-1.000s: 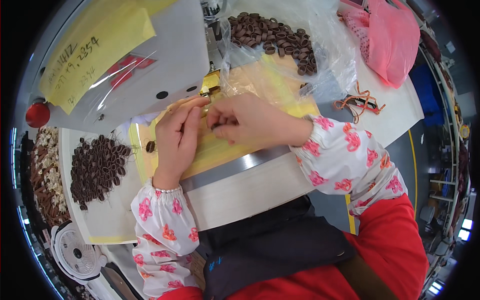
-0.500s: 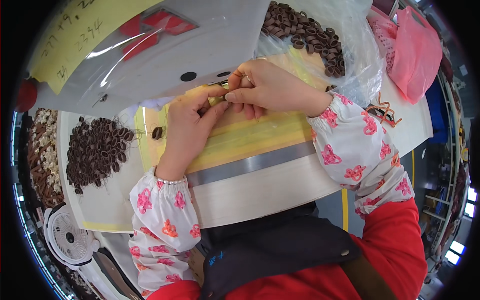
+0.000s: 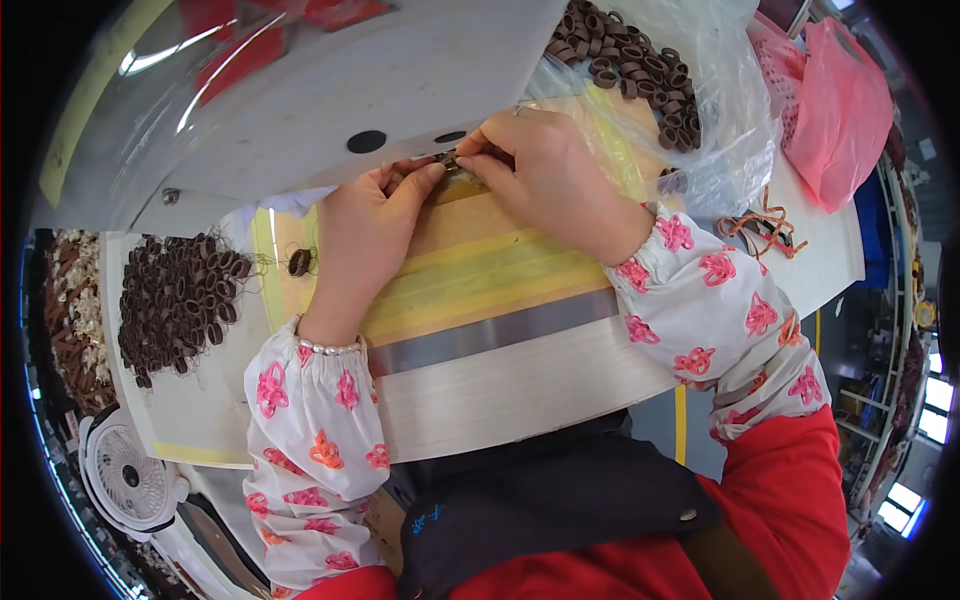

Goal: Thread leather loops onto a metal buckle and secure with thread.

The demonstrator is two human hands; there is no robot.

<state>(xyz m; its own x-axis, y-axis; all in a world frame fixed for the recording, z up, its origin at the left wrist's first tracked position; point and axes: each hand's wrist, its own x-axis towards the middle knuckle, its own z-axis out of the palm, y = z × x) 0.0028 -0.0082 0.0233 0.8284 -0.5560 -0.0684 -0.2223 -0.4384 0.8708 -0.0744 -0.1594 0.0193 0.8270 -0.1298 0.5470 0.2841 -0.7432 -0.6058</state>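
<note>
From the head view, both hands have moved farther away across the desk [image 3: 520,390] than a second ago. Back then they met over the yellow pad in the middle. Now they sit at the pad's far edge, right under the big grey machine cover [image 3: 300,110].

The left hand [image 3: 365,235] and the right hand [image 3: 545,175] are close together, fingertips almost touching. Between them they pinch a small brown ring piece [image 3: 447,160]. It is tiny, so I cannot tell its exact shape. It looks like the piece has been carried up to the machine, so the work on this one piece seems well along.

One loose brown ring [image 3: 298,262] lies on the pad, just left of the left hand, as it did before. A pile of brown rings [image 3: 175,300] lies on the left of the desk. Another lot of rings [image 3: 625,65] lies on clear plastic far right. A pink bag [image 3: 840,110] lies beyond that. A white fan [image 3: 125,470] stands near left.
</note>
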